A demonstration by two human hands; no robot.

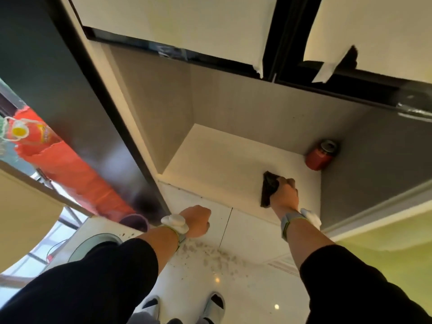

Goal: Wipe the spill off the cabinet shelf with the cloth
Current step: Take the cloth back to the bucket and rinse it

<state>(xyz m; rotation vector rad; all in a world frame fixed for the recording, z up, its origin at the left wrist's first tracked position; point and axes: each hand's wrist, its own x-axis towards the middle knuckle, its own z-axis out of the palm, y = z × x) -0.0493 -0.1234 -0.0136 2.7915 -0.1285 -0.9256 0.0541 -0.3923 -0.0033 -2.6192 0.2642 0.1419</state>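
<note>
Glossy white tiled floor (pixel 245 232) with scattered debris; dark cabinet side panel (pixel 77 108); pale doors (pixel 187 22) above; yellow-green wall (pixel 385 249).

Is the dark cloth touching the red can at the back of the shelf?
Apart. The head view shows a strip of bare pale shelf between the cloth, gripped by the right hand, and the red can.
</note>
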